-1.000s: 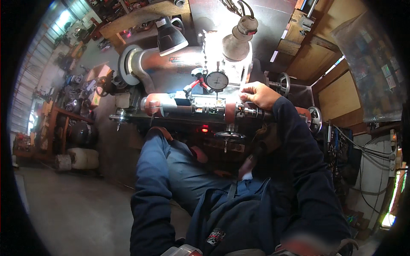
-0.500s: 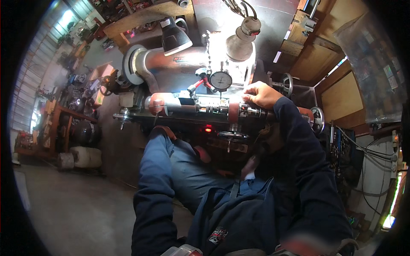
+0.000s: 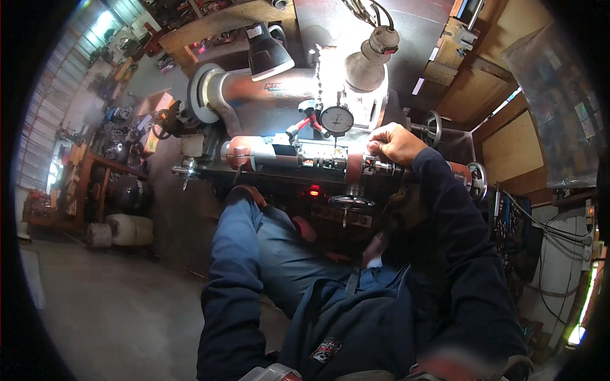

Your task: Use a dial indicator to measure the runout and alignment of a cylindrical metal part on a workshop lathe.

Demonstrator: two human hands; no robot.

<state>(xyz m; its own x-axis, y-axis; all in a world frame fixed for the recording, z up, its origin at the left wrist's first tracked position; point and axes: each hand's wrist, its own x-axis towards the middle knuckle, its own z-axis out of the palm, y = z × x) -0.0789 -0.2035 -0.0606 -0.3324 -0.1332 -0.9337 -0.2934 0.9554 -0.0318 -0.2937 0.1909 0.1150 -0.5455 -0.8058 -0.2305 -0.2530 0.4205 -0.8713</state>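
A bright steel shaft with several journals and collars point(image 3: 311, 157) lies across a grinding machine point(image 3: 273, 89). At its left end is a red-brown holder point(image 3: 241, 154), and a red-brown ring-shaped rest point(image 3: 354, 166) surrounds its right part. A round dial gauge point(image 3: 337, 120) on a red-and-black jointed arm point(image 3: 305, 120) stands over the shaft, its stem pointing down. My right hand point(image 3: 400, 145) is closed, thumb and fingertips together at the fittings right of the rest; what they pinch is hidden. My left hand point(image 3: 249, 193) is low in front of the left holder, its fingers not clear.
A lit lamp point(image 3: 365, 71) hangs above the gauge, and a black lamp head point(image 3: 268, 57) stands left of it. Handwheels point(image 3: 478, 181) sit at the machine's right end, another point(image 3: 351, 202) below the rest. Beyond the floor at left is a cluttered bench point(image 3: 82, 190).
The whole view has shifted slightly, so the machine appears a little farther right. Both hands keep about the same places on the machine.
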